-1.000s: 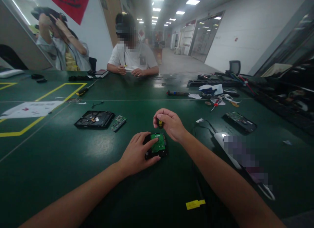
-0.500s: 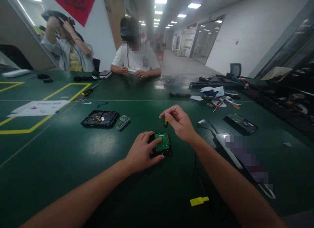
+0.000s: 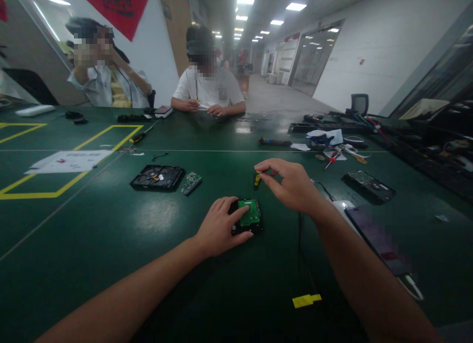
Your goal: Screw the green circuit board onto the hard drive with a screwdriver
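Observation:
A hard drive with a green circuit board [image 3: 250,214] lies on the table in front of me. My left hand [image 3: 219,228] grips its left side and near edge, thumb along the near edge, index finger pressed on the board. Over the drive's far right corner, my right hand [image 3: 291,186] pinches the top of a short yellow and black screwdriver [image 3: 257,180], held upright. Its tip is too small to make out, so I cannot tell whether it touches a screw.
Left of the drive lie an opened drive casing [image 3: 158,178] and a loose circuit board [image 3: 191,183]. Another drive [image 3: 368,186], a phone [image 3: 375,239] and a red screwdriver [image 3: 332,159] lie right. A yellow-handled screwdriver [image 3: 137,137] lies farther left. Two people sit across the table.
My view has shifted slightly. My right hand has turned around the screwdriver's top, its wrist moving right, while the screwdriver stays over the same corner. My left hand keeps its hold on the drive.

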Demonstrator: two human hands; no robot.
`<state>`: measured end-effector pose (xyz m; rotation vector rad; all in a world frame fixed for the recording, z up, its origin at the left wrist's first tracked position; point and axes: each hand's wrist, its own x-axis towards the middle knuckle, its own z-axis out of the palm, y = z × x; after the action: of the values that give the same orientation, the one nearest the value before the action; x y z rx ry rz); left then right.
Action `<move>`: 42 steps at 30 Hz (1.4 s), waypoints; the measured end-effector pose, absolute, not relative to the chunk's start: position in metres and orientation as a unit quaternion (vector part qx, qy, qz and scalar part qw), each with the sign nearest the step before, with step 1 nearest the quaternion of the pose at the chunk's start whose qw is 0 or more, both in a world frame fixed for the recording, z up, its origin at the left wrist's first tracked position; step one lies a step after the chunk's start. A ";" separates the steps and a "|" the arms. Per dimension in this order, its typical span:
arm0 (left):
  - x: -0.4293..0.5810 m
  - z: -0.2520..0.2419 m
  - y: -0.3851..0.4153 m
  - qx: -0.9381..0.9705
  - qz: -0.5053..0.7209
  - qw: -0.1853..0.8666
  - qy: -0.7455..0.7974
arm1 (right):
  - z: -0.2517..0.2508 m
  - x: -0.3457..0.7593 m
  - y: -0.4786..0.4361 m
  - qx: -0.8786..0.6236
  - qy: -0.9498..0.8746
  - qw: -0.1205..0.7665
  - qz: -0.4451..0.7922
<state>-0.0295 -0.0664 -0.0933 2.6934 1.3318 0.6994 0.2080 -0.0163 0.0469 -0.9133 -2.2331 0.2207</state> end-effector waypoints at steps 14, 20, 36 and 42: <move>-0.031 -0.095 -0.065 0.873 0.224 0.032 0.433 | 0.052 0.209 -0.016 -0.413 -0.862 0.294 0.003; -0.030 -0.093 -0.066 0.872 0.227 0.033 0.432 | 0.050 0.205 -0.018 -0.370 -0.878 0.302 0.042; -0.031 -0.091 -0.067 0.873 0.224 0.036 0.432 | 0.029 0.197 -0.008 -0.413 -0.836 0.355 0.066; -0.031 -0.092 -0.067 0.875 0.219 0.036 0.431 | 0.029 0.196 -0.008 -0.391 -0.851 0.344 0.064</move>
<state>-0.0313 -0.0669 -0.0920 2.6868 1.3233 0.6740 0.1955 -0.0079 0.0294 -1.0164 -2.2110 0.1660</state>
